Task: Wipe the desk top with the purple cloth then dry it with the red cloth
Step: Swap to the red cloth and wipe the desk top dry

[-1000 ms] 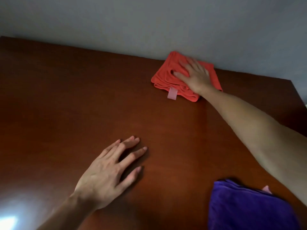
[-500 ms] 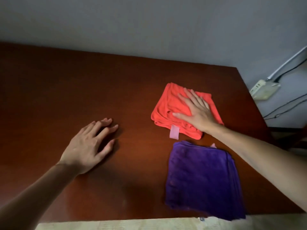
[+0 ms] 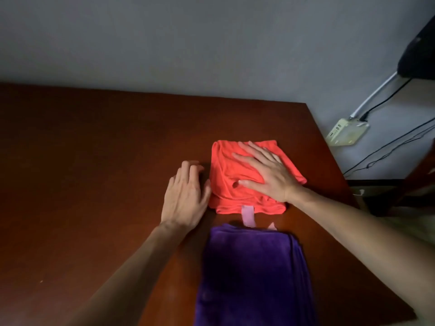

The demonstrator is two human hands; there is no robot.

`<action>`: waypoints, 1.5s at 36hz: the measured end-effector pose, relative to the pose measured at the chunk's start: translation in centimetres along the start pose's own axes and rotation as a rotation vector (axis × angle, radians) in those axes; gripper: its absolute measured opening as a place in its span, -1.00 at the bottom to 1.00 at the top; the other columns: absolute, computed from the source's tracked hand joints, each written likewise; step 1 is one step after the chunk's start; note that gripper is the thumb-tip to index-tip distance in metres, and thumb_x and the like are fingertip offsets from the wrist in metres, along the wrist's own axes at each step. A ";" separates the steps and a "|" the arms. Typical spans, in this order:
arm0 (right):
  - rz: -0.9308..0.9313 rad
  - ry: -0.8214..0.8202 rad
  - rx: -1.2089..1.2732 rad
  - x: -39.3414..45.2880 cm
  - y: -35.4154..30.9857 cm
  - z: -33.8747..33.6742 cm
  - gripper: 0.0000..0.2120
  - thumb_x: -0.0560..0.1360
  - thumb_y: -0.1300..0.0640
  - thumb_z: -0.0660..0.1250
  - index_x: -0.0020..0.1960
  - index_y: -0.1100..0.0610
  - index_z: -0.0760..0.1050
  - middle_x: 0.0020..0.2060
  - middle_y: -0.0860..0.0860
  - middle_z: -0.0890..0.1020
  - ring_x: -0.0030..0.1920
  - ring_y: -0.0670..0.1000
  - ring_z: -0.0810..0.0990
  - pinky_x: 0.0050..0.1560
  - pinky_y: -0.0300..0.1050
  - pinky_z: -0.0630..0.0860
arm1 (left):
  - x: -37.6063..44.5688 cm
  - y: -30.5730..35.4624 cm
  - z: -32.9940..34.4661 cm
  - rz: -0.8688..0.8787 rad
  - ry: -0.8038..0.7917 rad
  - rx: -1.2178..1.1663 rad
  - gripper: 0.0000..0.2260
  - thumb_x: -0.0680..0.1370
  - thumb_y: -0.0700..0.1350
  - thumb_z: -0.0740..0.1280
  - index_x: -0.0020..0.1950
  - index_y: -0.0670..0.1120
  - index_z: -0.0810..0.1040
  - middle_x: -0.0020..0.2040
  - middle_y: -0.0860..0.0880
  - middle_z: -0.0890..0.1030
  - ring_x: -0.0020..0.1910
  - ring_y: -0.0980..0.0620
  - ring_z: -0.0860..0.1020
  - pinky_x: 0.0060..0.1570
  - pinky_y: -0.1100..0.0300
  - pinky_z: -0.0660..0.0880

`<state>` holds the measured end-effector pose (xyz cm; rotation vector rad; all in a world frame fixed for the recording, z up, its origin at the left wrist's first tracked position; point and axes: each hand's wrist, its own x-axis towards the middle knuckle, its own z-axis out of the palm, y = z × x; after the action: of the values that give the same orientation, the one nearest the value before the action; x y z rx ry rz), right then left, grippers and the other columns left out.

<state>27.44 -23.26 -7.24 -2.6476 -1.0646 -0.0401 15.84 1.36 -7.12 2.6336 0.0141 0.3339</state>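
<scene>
Right hand (image 3: 268,175) flat on red cloth (image 3: 226,182) | left hand (image 3: 184,198) beside it, on desk (image 3: 94,161)

A home or office room: wooden desk (image 3: 94,161) against a plain wall (image 3: 188,43), power strip (image 3: 344,132) beside it.

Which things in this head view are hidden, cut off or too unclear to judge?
- Purple cloth: near end cut off by the bottom edge; blurred.
- Red cloth: middle hidden under the right hand.
- Desk: left part cut off by the frame; wetness unreadable in dim light.
- Left hand: fingertips foreshortened.
</scene>
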 end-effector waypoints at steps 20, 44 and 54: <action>0.199 -0.001 0.025 14.9 16.8 -3.1 -0.24 0.47 -0.49 -0.01 0.60 -0.22 0.22 0.64 -0.10 0.17 0.64 -0.01 0.09 0.57 0.13 0.05 | 0.9 0.2 1.4 0.029 -0.208 0.172 -0.50 0.66 0.24 0.00 0.57 0.12 0.26 0.57 -0.05 0.25 0.59 0.02 0.19 0.53 0.10 0.07; 0.443 0.153 -0.024 -8.3 9.1 -3.4 -0.16 0.42 -0.58 0.04 0.61 -0.23 0.16 0.66 -0.09 0.10 0.66 0.01 0.02 0.61 0.10 -0.09 | 1.3 3.0 1.1 -0.109 -0.218 0.195 -0.43 0.59 0.24 0.05 0.51 -0.02 0.36 0.43 -0.21 0.33 0.44 -0.28 0.35 0.42 -0.22 0.28; 0.412 0.263 -0.115 -23.0 -0.1 -2.1 -0.21 0.48 -0.51 0.13 0.60 -0.15 0.26 0.63 -0.04 0.21 0.64 0.04 0.13 0.59 0.18 0.13 | -5.6 14.2 -0.8 -0.028 -0.166 0.178 -0.73 0.62 0.00 0.25 0.21 -0.12 0.56 0.20 -0.24 0.48 0.19 -0.27 0.48 0.13 -0.16 0.40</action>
<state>10.81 -39.23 -8.25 -2.8094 -0.4376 -0.3607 9.55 -11.18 -1.17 2.8267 0.0274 0.1079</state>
